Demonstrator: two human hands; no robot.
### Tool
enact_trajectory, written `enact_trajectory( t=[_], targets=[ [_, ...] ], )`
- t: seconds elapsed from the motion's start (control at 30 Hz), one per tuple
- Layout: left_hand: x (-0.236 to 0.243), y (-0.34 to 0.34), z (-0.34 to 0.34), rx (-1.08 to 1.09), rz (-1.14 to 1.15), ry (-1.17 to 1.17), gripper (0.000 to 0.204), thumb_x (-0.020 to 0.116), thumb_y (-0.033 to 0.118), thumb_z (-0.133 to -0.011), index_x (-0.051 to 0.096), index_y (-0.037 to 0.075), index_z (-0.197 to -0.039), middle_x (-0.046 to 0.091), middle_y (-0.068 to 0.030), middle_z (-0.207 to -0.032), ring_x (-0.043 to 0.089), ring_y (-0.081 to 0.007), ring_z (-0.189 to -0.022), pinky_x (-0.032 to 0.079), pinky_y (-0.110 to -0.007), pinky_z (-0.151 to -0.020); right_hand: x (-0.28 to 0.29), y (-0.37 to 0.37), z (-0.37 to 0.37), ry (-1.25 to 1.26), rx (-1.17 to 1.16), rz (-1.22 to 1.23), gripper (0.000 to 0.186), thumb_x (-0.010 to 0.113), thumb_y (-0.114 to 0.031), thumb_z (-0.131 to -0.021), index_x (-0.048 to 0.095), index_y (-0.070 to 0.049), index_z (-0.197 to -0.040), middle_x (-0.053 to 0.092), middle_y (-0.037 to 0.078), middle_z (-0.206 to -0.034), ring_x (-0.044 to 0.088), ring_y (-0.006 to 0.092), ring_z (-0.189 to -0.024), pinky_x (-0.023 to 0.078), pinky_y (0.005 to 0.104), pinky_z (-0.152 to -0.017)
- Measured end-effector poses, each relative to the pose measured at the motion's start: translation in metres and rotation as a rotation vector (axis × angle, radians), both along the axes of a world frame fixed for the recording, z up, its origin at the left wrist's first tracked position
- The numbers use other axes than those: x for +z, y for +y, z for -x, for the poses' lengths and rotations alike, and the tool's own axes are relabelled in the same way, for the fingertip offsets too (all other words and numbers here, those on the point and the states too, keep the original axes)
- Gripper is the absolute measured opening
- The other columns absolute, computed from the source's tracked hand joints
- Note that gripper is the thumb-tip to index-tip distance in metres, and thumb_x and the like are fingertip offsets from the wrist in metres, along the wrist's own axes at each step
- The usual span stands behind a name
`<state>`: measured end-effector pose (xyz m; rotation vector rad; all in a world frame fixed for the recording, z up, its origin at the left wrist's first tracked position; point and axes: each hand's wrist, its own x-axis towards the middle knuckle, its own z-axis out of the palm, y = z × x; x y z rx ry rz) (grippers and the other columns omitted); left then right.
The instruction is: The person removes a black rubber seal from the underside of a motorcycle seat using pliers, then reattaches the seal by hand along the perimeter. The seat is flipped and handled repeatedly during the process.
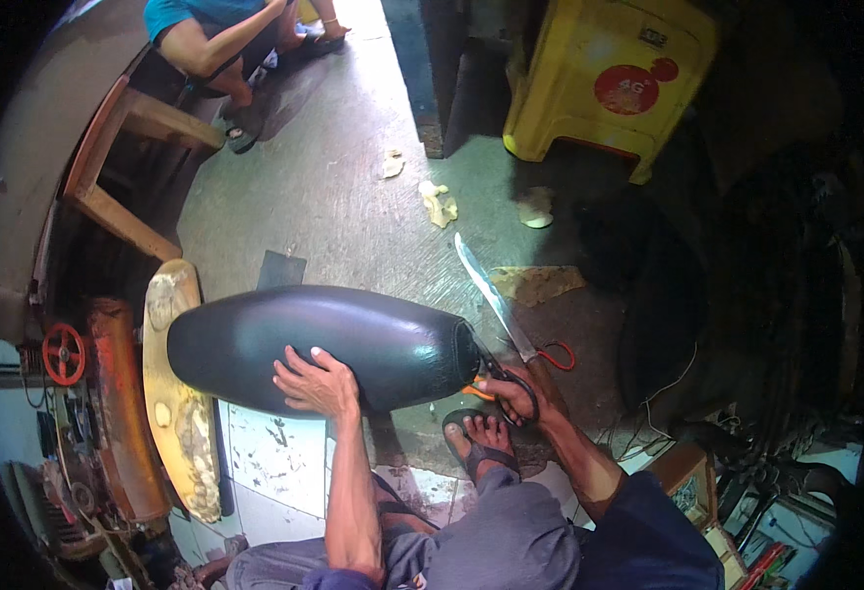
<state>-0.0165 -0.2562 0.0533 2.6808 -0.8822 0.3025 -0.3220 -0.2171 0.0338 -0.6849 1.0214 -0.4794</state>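
A long black padded motorcycle seat point(255, 339) lies crosswise in front of me. My left hand point(322, 383) rests flat on its near side, fingers spread. At the seat's narrow right end, my right hand point(522, 395) grips black-handled scissors point(493, 366), with their blades up against the cover's edge; the tips are hard to make out. Something orange point(478, 391) shows beside that hand. Just beyond it, a long knife point(488, 290) with a wooden handle lies on the floor, next to a red loop-shaped handle point(558, 356).
A worn yellow foam seat pad point(171, 369) lies left of the seat. Pale scraps point(439, 205) dot the floor ahead. Further off stand a yellow plastic stool point(599, 69) and a wooden frame point(122, 221). Another person in teal point(210, 44) sits at the far left. A rusty orange cylinder point(129, 423) stands left.
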Motion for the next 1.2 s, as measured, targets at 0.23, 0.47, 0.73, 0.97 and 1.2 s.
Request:
enact_trajectory(
  t=[0.23,0.47,0.73,0.97,1.2],
  targets=[
    [-0.014,-0.014,-0.014,-0.547,-0.039,0.085,0.047,0.058,0.046,-0.100,0.069,0.018,-0.136,0.052,-0.0157,-0.154,0.034,-0.0386,-0.154,0.005,-0.078,-0.120,-0.001,-0.005,0.010,-0.007,0.125,-0.097,0.040,0.067,-0.038,-0.099,0.070,-0.002,-0.115,0.052,-0.002,-0.058,0.044,0.0079,-0.038,0.037,0.0260,-0.036],
    [0.001,-0.014,-0.067,-0.726,0.133,0.280,0.042,0.062,0.030,-0.098,0.069,0.008,-0.133,0.063,-0.0142,-0.143,0.044,-0.0363,-0.149,0.014,-0.062,-0.128,-0.006,0.016,0.036,0.391,0.403,0.363,0.043,0.068,-0.032,-0.096,0.067,0.002,-0.122,0.070,0.007,-0.078,0.062,0.0186,-0.061,0.051,0.0348,-0.060],
    [-0.061,0.074,-0.096,0.677,0.534,0.812,0.064,0.048,0.045,-0.108,0.045,-0.003,-0.150,0.051,-0.0272,-0.147,0.054,-0.0444,-0.132,0.045,-0.053,-0.112,-0.027,-0.018,0.004,0.627,-0.114,0.643,0.043,0.060,-0.035,-0.104,0.063,0.001,-0.129,0.071,0.017,-0.108,0.068,0.0259,-0.098,0.052,0.0399,-0.089],
    [-0.109,0.075,-0.149,0.391,0.848,1.393,0.104,0.046,0.075,-0.100,0.034,-0.013,-0.155,0.037,-0.0278,-0.161,0.050,-0.0386,-0.141,0.044,-0.047,-0.116,-0.031,-0.088,-0.082,0.768,0.073,0.481,0.069,0.055,-0.059,-0.102,0.064,0.007,-0.123,0.071,0.028,-0.110,0.069,0.0400,-0.105,0.051,0.0477,-0.093],
    [0.052,0.047,-0.141,0.239,0.987,1.226,0.075,0.054,0.051,-0.103,0.042,-0.003,-0.154,0.042,-0.0256,-0.153,0.048,-0.0367,-0.140,0.044,-0.047,-0.116,0.221,-0.091,-0.082,0.151,0.099,0.511,0.031,0.067,-0.030,-0.101,0.063,-0.003,-0.114,0.060,0.000,-0.082,0.061,0.0098,-0.074,0.051,0.0305,-0.066]
  ],
)
